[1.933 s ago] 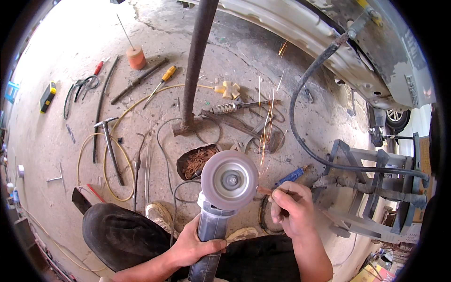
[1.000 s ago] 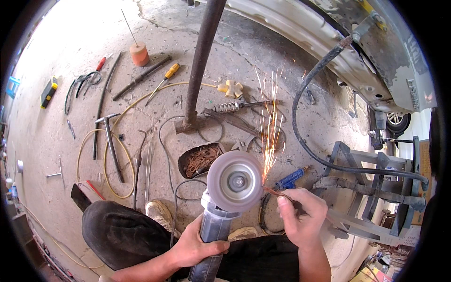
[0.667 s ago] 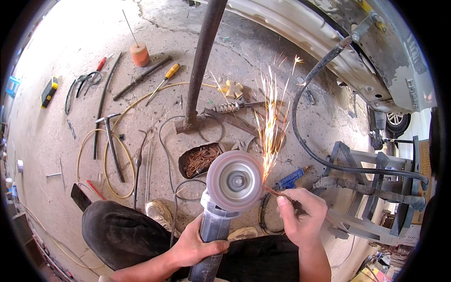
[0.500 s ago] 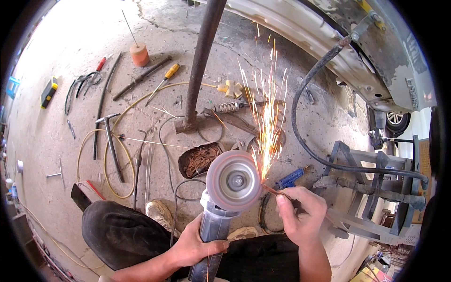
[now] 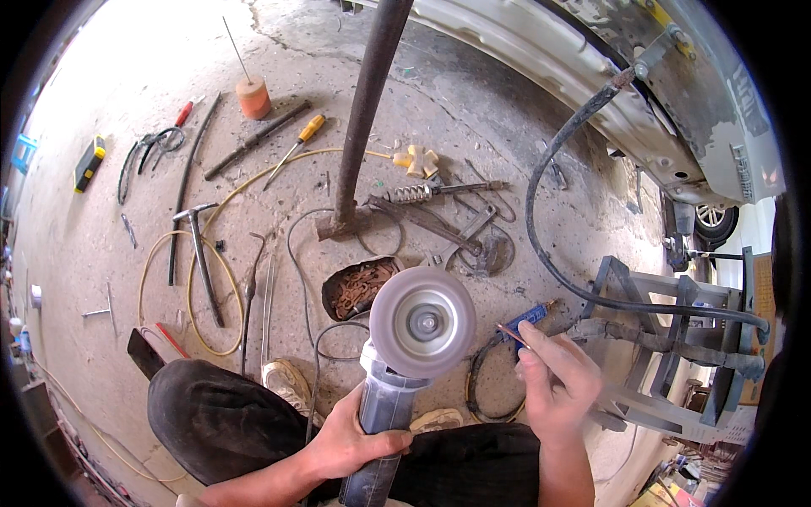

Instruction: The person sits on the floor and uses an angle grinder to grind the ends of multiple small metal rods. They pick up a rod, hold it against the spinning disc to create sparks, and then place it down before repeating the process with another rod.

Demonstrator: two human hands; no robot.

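My left hand [image 5: 356,433] is wrapped round the body of an angle grinder [image 5: 390,414], held upright over my lap. Its pale round disc [image 5: 422,323] faces me and looks blurred, as if turning. To the right of the disc, my right hand [image 5: 559,382] pinches a thin reddish-brown metal piece [image 5: 512,335] between thumb and fingers. The piece's tip points up and left, apart from the disc, and no sparks show. Part of it is hidden in the fingers. Just behind the disc sits a dark container [image 5: 328,291] of rusty metal pieces [image 5: 361,286].
A thick metal post [image 5: 365,110] rises from the concrete floor ahead. Hammer [image 5: 201,262], screwdriver [image 5: 296,148], rods and cables lie left. A blue-handled tool [image 5: 532,318] lies beyond my right hand. A grey metal frame [image 5: 676,291] and vehicle body [image 5: 541,51] stand right.
My right hand has drawn the thin metal piece away from the disc, to the right. The spray of sparks has stopped. My left hand and the grinder have hardly moved.
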